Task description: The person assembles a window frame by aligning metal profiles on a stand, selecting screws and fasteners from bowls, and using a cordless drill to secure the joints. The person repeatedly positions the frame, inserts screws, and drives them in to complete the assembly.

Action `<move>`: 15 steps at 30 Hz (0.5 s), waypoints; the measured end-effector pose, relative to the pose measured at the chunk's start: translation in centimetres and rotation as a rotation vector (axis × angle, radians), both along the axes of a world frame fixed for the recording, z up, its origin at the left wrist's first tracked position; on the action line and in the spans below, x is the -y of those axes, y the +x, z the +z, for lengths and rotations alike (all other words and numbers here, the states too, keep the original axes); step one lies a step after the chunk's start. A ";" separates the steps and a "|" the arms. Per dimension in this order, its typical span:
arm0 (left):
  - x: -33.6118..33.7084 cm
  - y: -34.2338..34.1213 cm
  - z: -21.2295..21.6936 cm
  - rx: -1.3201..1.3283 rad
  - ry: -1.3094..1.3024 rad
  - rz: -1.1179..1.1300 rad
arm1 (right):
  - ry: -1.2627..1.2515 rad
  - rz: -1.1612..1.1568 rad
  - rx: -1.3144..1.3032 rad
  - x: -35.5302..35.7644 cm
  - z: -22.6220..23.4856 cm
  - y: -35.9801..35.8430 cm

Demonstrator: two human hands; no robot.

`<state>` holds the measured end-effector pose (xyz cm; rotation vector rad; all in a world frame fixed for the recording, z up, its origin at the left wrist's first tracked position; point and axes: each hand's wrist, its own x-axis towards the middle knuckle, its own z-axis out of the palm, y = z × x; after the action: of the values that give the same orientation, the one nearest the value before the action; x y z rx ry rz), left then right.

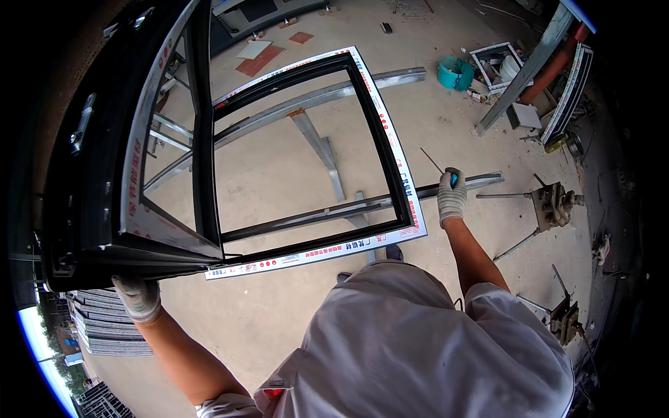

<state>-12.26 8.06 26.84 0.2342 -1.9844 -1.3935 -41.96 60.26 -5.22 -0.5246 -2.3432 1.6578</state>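
Note:
In my right hand [451,197], which wears a pale knit glove, is a screwdriver [433,161] with a teal handle. Its thin shaft points up and to the left, beside the right side of a window frame [396,150]. The frame is black inside, with printed white film on its outer face. A black window sash [203,139] stands swung up from the frame's left side. My gloved left hand [137,298] is closed at the lower corner of this sash; some of its fingers are hidden behind the edge.
Metal support rails [481,181] lie under the frame and stick out right. A teal bucket [455,74] stands far right near a slanted steel post [519,76]. Metal clamping stands [554,205] are on the right. Stacked profiles [111,324] lie at lower left.

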 end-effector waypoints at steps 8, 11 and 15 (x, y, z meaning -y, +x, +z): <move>-20.8 -13.2 -5.5 0.513 -0.467 -0.439 | -0.209 -0.038 -0.070 -4.6 -1.5 1.3; -24.5 -15.9 -10.8 0.797 -0.738 -0.485 | -0.158 -0.046 -0.044 -6.6 -1.1 2.3; -26.5 -17.8 -19.2 0.967 -0.832 -0.509 | -0.135 -0.027 0.007 -9.0 0.6 3.7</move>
<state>-30.10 34.59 7.64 -0.0104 -3.4264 -0.5724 -38.23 69.27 -4.64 -0.5845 -2.2299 1.8130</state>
